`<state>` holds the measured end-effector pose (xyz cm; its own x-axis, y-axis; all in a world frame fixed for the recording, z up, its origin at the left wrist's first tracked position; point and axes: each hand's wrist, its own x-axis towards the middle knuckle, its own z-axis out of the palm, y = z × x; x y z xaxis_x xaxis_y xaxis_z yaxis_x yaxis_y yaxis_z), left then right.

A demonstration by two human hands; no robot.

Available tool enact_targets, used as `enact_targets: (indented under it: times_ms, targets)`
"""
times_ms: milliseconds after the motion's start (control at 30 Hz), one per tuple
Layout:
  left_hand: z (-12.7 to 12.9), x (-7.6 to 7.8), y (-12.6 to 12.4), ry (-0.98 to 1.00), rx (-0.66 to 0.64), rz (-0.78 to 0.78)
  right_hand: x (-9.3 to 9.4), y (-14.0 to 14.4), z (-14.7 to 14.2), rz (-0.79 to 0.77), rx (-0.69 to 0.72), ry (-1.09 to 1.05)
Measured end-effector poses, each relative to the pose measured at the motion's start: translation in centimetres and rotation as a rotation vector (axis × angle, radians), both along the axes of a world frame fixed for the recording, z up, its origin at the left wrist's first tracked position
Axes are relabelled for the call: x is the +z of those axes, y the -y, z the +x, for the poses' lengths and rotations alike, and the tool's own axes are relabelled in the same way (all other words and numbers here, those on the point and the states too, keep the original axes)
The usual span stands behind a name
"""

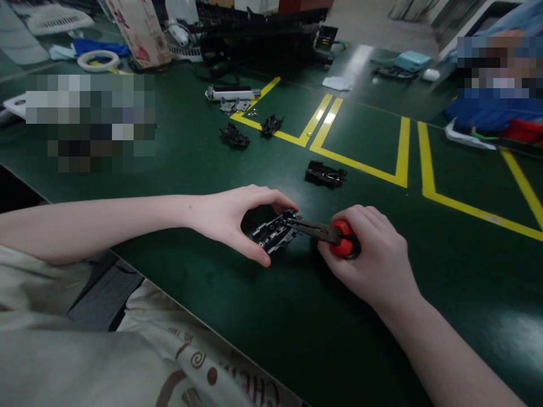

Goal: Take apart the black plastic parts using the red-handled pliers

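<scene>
Since the black oblong plastic housing (pixel 276 233) looks light yet stiff, our left hand (pixel 231 217) pinches its edges, right hand (pixel 375 257) clenching red-handled metal pliers (pixel 319 230).

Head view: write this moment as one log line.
left hand: around black part | right hand: holds pliers, tips at part | three others: on green table

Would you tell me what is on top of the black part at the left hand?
The tips of the pliers reach over the black part, hiding the spot beneath them.
</scene>
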<state>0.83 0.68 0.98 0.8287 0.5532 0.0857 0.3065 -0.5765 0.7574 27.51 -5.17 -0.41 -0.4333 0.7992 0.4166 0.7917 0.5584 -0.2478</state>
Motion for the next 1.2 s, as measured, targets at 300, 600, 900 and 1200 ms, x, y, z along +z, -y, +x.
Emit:
enact_targets:
  times_ms: [300, 600, 900, 1200]
  targets:
    - [1.4, 0.3, 1.1, 0.253, -0.099, -0.514, 0.0, -0.1, 0.0, -0.010, -0.014, 0.013]
    - [4.1, -0.3, 3.4, 0.302, -0.039, -0.560, 0.5, 0.5, 0.1, 0.026, -0.019, -0.165]
    - [4.4, -1.2, 3.5, 0.400, 0.053, -0.616, 0.5, 0.6, 0.6, -0.056, -0.163, -0.248]
    - [4.1, -0.6, 2.8, 0.395, 0.055, -0.665, 0.0, 0.6, 0.4, -0.032, -0.062, -0.080]
